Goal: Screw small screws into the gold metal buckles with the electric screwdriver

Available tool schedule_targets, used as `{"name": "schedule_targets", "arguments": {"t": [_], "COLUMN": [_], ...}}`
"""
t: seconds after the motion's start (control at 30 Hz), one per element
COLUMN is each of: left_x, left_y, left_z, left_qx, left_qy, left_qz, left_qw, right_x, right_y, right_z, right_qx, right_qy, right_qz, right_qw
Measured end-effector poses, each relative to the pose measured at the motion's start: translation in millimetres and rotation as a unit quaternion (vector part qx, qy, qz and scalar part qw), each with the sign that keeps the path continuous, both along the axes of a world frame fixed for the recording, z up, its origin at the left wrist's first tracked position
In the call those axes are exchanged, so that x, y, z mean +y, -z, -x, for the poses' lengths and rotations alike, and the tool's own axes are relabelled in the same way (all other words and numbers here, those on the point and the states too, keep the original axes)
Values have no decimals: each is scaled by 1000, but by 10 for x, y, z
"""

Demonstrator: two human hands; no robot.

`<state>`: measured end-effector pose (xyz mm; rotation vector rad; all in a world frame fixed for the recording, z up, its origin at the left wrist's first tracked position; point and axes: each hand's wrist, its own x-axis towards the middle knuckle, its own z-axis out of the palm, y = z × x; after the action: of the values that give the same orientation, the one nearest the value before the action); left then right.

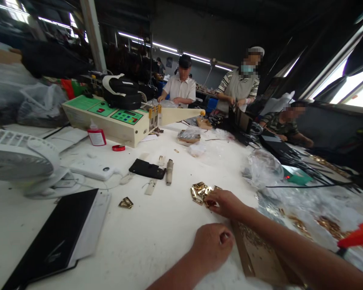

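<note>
Rectangular gold-coloured metal fittings [198,192] lie in a small loose pile on the white tabletop. At the pile's right edge, my right hand [226,202] reaches in from the right with bent fingers, its fingertips closed on one of the pieces. Nearer to me, my left hand [213,245] is curled into a loose fist just above the table; whatever it holds is hidden by the fingers. Under my right forearm stands a shallow cardboard box [245,257] with many tiny metal bits in it. A few more gold fittings [126,202] lie apart on the left.
A cream machine [133,131] with green panels stands at the back left, a red-labelled bottle [96,136] before it. A white fan [21,157] and black folder [57,233] are at left. Plastic bags [308,205] cover the right. Co-workers [181,86] are across the table.
</note>
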<state>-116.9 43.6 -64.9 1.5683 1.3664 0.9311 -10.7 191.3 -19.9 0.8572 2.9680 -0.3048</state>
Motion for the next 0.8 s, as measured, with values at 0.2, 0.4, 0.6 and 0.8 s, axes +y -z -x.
{"name": "schedule_targets", "arguments": {"t": [0.2, 0.4, 0.6, 0.8], "left_x": [-3, -9, -18, -45], "left_y": [7, 18, 63, 57], "left_z": [-7, -17, -30, -24], "left_qx": [12, 35, 61, 87], "left_qy": [3, -4, 3, 19], "left_qz": [2, -8, -16, -14], "left_qw": [1000, 999, 998, 996], "right_x": [-58, -146, -236, -345], "right_y": [-32, -25, 55, 17], "right_z": [-6, 247, 566, 559], "right_qx": [0, 28, 15, -3], "right_qy": [44, 123, 161, 171], "right_qz": [11, -1, -30, -32], "right_qw": [999, 992, 986, 985]}}
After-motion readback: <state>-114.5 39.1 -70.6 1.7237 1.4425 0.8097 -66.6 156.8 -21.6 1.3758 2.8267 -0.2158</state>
